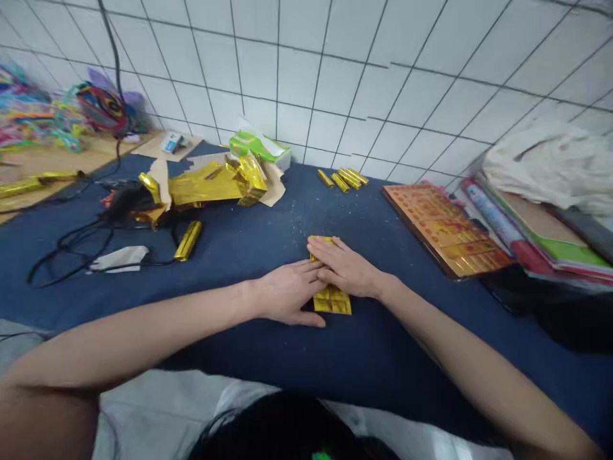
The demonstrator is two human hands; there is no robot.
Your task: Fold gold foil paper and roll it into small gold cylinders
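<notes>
A small sheet of gold foil paper (332,300) lies on the dark blue cloth (268,236) in the middle of the table. My right hand (345,267) lies flat on top of it with fingers stretched out to the left. My left hand (287,294) rests at the sheet's left edge, fingers extended and pressing on it, thumb along the cloth below. Most of the sheet is hidden under both hands.
Crumpled gold foil and brown paper (211,182) sit at the back left beside a green box (258,148). Rolled gold tubes (342,179) lie at the back, one more (188,240) at left. A stack of red-gold sheets (445,230) and books are at right; black cables at left.
</notes>
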